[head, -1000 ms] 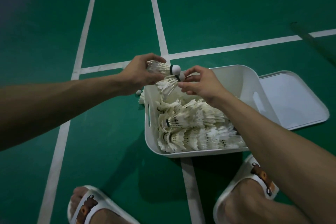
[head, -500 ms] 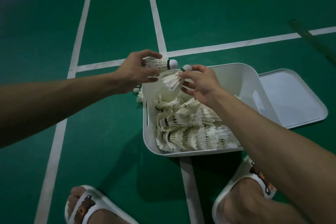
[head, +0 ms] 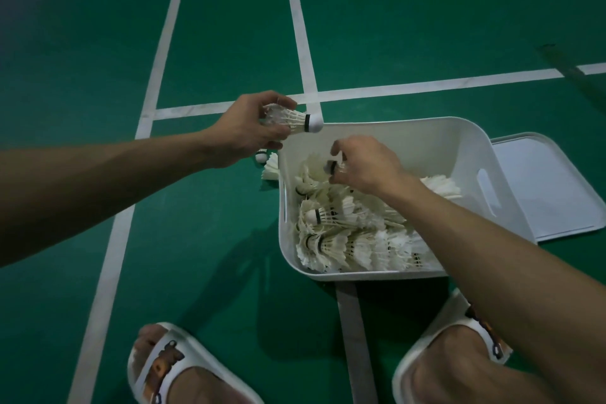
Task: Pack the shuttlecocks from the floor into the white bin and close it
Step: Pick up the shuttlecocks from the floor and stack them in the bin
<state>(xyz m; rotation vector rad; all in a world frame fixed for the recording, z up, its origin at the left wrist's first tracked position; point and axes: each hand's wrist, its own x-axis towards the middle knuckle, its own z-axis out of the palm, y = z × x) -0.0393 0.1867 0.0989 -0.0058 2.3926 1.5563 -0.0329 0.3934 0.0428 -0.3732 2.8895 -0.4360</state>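
A: How should the shuttlecock (head: 332,167) pinched in the right hand (head: 367,164) be placed?
B: Cork first, nested into the feathered pile (head: 344,236) in the smooth white bin (head: 403,131), so brittle skirts are not crushed
A: And the left hand (head: 249,131)?
B: A second shuttlecock (head: 292,118) is gripped by its skirt over the bin's far-left corner; loose shuttlecocks (head: 269,168) are left just outside it

**Badminton court underfoot**

You are on a badminton court. The green sports floor (head: 426,10) carries painted white lines (head: 296,26): two run off toward 12 o'clock, and a cross line (head: 426,85) meets them just ahead of you. Feather shuttlecocks (head: 344,236) fill the white bin (head: 393,123) at 1 o'clock, and loose shuttlecocks (head: 270,169) lie on the floor just beside its 11 o'clock corner.
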